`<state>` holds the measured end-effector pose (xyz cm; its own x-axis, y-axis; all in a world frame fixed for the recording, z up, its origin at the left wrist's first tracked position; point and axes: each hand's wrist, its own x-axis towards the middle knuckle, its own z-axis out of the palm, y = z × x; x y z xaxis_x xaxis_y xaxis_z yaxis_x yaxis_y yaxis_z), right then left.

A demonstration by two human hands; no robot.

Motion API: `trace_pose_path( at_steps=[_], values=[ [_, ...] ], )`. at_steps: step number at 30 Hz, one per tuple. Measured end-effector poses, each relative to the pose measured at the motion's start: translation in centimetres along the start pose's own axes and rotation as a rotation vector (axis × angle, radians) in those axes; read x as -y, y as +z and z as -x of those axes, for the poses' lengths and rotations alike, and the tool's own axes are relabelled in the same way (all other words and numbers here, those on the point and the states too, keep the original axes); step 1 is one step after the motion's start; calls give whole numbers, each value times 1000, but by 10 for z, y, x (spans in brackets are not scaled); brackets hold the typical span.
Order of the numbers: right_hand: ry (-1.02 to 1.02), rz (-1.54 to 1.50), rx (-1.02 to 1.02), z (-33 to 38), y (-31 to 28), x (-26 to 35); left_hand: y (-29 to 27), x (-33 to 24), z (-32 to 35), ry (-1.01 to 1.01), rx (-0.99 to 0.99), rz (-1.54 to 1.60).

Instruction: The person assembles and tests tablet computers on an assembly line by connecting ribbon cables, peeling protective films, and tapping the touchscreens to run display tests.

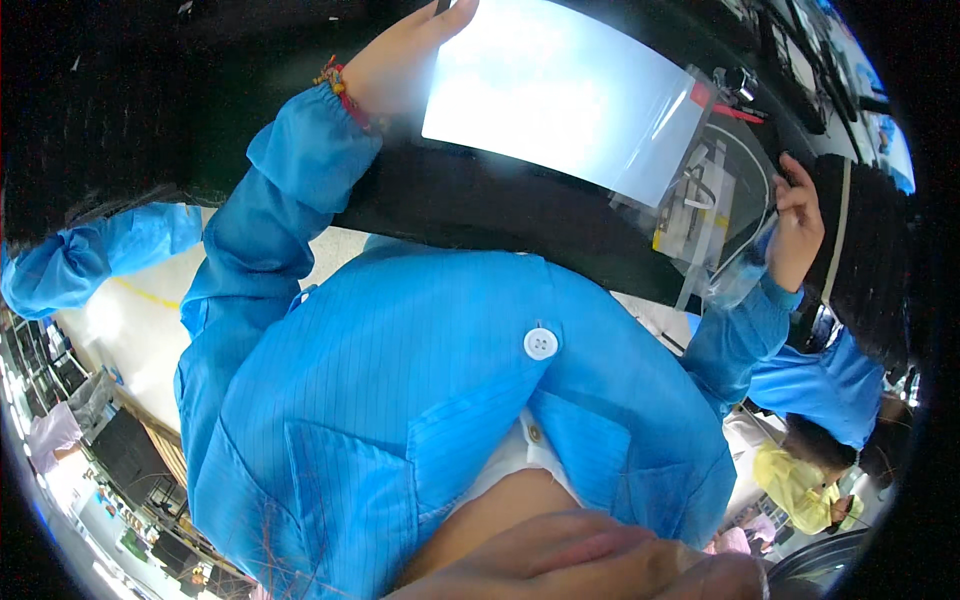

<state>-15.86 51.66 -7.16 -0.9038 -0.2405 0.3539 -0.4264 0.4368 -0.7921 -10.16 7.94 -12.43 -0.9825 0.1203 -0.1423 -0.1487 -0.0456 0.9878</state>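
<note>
At the top of the head view, my left hand (405,58) is at the left edge of a brightly glowing white panel (550,90). Its thumb reaches over the panel's upper left corner, and the picture's edge cuts off the other fingers. My right hand (797,222) is open beside a clear plastic sleeve (745,165), index finger stretched and the others loosely bent. A pale curved cable (765,190) runs near its fingers. Between the panel and that hand lies a pale labelled piece (690,215) with a yellow mark, under clear film.
Dark worktop (500,195) surrounds the panel. A red pen-like object (738,114) and a shiny metal part (738,84) lie past its right edge. Co-workers' blue sleeves (105,255) show at the left, and a person in yellow (800,488) is at lower right.
</note>
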Motion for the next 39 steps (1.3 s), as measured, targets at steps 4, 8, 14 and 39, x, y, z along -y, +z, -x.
trace_pose_path(
  at_steps=[4,8,14,39],
  values=[
    [71,73,10,22,2,5,-5,-2,-7,371,420,249],
    [-8,0,152,35,19,25,6,-22,2,-1,222,326],
    [-80,98,256,39,68,69,9,-23,0,-122,119,544],
    [-636,616,338,3,172,90,-4,2,-7,-131,-63,588]
  ],
)
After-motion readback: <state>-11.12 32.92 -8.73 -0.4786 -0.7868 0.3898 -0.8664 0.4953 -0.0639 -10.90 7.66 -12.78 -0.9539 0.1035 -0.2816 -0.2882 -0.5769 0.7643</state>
